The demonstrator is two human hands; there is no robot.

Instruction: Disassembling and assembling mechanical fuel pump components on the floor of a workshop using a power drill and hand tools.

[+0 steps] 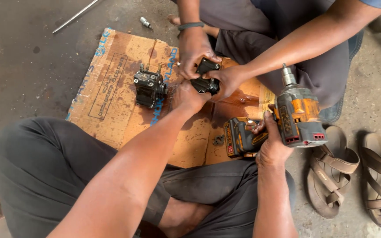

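Leftmost, on the oil-stained cardboard sheet (pixel 111 101), a black pump body (pixel 149 88) standing loose, untouched. Then the left hand (pixel 189 94), fingers closed against a small black casting (pixel 206 79) above the cardboard's middle — clamped too by a co-worker's two hands (pixel 212 66). Rightmost, the right hand (pixel 270 145) gripping an orange impact driver (pixel 283 121), nose up. Likely hazards: oily casting slipping, crowded fingers pinched — or driver triggered unaimed.

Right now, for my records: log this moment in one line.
left hand: on black part | right hand: gripping power drill | other person's hands: holding same part | cardboard underneath
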